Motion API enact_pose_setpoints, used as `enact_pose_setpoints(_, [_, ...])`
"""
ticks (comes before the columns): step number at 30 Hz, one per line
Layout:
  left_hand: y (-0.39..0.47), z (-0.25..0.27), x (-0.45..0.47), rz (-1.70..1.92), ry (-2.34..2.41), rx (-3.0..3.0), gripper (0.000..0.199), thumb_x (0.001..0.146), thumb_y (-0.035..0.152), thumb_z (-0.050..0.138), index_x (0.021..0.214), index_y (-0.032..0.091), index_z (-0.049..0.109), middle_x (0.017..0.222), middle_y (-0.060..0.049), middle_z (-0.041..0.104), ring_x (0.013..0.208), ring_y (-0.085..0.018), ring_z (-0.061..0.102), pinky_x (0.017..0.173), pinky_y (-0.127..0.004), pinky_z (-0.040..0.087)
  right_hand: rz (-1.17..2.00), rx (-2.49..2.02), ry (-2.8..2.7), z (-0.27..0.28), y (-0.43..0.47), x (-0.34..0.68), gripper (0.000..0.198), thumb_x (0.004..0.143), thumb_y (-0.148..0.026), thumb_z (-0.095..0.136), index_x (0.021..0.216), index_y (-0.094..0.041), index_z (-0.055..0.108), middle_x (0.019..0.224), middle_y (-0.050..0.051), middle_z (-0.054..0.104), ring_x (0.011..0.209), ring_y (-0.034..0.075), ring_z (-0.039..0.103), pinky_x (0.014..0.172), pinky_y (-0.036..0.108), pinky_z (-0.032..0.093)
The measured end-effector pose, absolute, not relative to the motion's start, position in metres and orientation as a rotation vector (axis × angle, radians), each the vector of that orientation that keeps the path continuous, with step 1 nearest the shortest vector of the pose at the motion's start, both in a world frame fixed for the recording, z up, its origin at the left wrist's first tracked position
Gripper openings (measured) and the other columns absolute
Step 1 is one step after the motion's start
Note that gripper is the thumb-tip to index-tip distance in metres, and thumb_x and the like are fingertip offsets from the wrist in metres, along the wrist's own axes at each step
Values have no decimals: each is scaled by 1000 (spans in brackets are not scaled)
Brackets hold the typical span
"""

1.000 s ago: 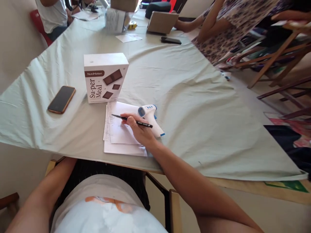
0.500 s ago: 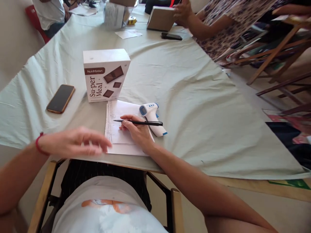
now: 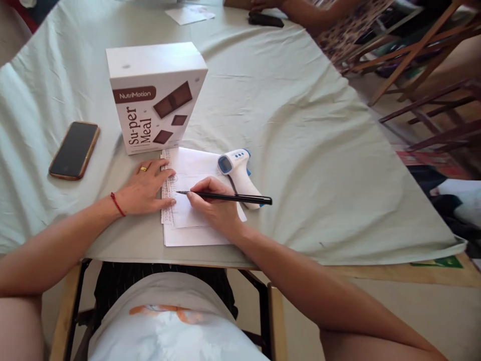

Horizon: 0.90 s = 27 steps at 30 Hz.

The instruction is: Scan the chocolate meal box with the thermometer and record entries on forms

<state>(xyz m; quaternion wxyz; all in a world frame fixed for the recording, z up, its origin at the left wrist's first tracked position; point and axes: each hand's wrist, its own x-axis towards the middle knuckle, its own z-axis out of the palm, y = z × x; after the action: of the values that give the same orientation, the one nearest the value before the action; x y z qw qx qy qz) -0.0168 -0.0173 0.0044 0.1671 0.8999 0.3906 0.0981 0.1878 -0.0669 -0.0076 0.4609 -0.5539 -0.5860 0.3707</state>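
Holding a black pen (image 3: 246,198) in the right hand (image 3: 216,203), tip at the papers (image 3: 195,165). Resting the left hand (image 3: 145,188), fingers spread wide, on their left edge. Cannot see inside the white box (image 3: 156,110), standing upright just beyond. Can see a gun-shaped thermometer (image 3: 240,175) at the papers' right, partly behind the pen, and a phone (image 3: 75,149) flat on the worktop (image 3: 319,165), farther left.
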Motion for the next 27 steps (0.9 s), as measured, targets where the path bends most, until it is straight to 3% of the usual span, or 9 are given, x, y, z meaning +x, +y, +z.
enact_pose_setpoints(7, [-21, 7, -8, 252, 1160, 2578, 59, 83, 44, 65, 131, 12, 53, 149, -24, 44, 141, -41, 41, 117, -57, 32, 884, -1356, -1584, -8, -67, 187, 12, 77, -30, 61, 69, -24, 54, 63, -2, 60, 58, 13, 51, 58, 28, 45])
enact_pose_setpoints(27, [-23, 3, -5, 352, 1178, 2564, 49, 82, 39, 63, 124, 15, 55, 145, -21, 47, 137, -40, 44, 116, -56, 33, 881, -1350, -1646, -7, -68, 185, 12, 77, -31, 60, 68, -24, 55, 64, -1, 63, 59, 14, 51, 59, 29, 44])
